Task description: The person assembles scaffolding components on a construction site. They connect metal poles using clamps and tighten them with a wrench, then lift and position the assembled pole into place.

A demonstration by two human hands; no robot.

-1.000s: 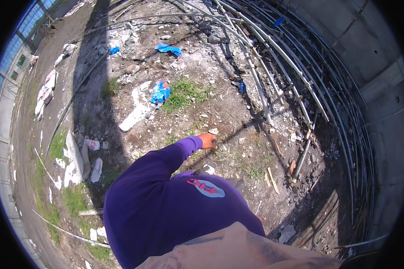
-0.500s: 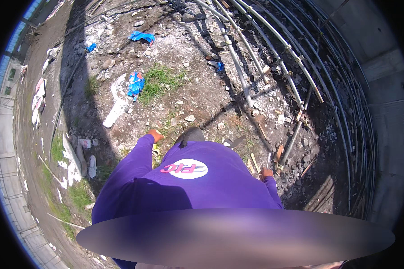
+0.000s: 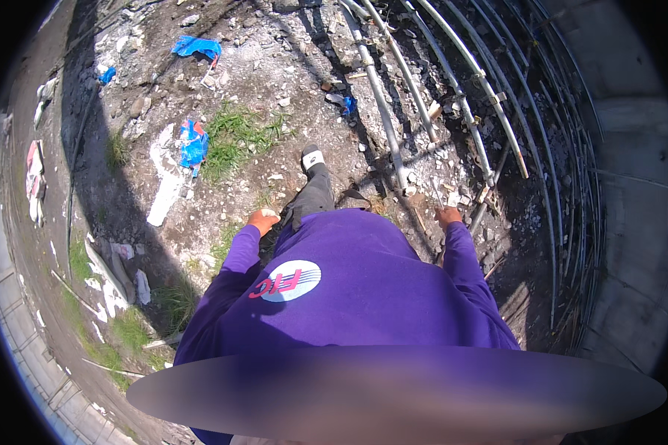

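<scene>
My left hand (image 3: 263,221) hangs beside my left thigh with its fingers curled closed. Something small and whitish shows at its fingers, too small to name. On the other side, my right hand (image 3: 447,216) is closed around a thin, light-coloured stick-like tool (image 3: 439,196) that points away from me; its kind is not clear. Both arms are in purple sleeves, held low and apart. Ahead of my body, one leg in dark trousers (image 3: 309,194) reaches forward, ending in a dark shoe with a white toe area (image 3: 312,158).
Long bamboo-like poles (image 3: 382,104) lie at the right, near a grey wall (image 3: 634,148). Rubble covers the dirt ground. Blue plastic scraps (image 3: 194,144), a white strip (image 3: 165,185) and grass (image 3: 237,141) lie ahead left; pale slabs (image 3: 111,271) lie farther left.
One foot has come forward into view. My right hand has swung forward with the thin tool. My left hand stays about level, and the ground litter has shifted left in view.
</scene>
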